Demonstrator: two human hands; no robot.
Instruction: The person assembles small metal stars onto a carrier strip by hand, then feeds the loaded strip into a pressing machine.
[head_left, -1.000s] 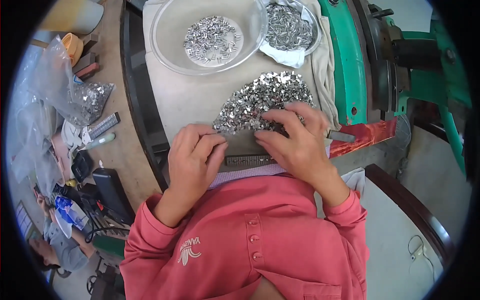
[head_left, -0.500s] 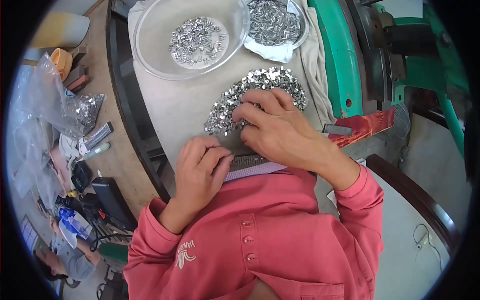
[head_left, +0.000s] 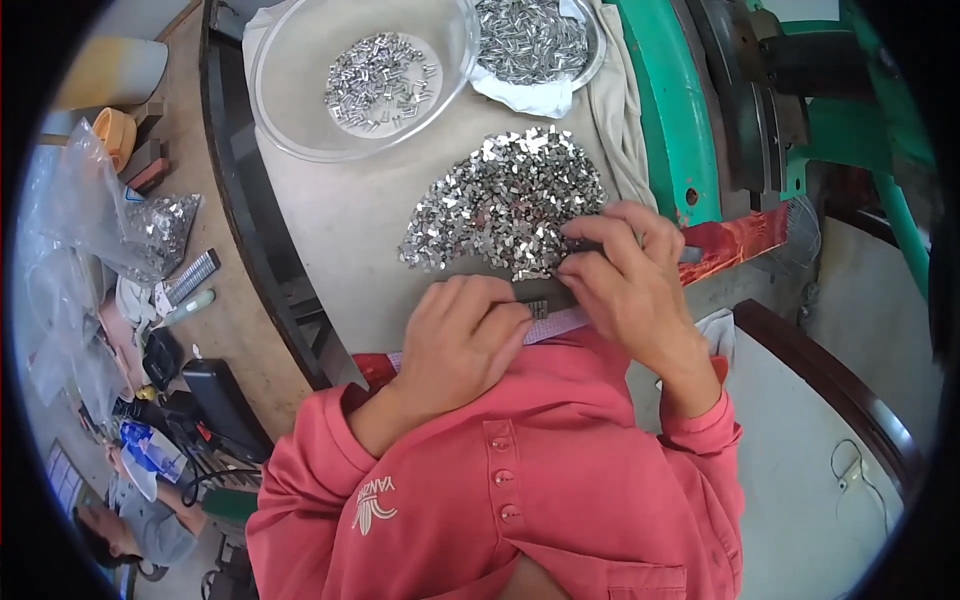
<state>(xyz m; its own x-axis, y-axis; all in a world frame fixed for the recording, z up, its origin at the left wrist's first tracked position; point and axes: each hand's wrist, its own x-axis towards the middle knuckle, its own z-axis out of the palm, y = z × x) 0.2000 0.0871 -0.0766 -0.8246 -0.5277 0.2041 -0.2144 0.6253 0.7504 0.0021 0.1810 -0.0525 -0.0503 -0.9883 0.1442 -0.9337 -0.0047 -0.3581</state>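
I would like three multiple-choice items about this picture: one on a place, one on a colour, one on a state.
1. Where does the loose pile of small metal pieces lie?
A. on the cloth-covered bench, just beyond both hands
B. inside the clear bowl
C. on the floor

2. What colour are the person's sleeves?
A. blue
B. pinkish red
C. white

3. How is the clear bowl filled?
A. heaped to the rim
B. wholly bare
C. a small cluster at its bottom

Answers: 1 A, the pile lies on the cloth next to the right hand and past the left hand. 2 B, both sleeves show that colour. 3 C, most of the bowl's bottom is bare.
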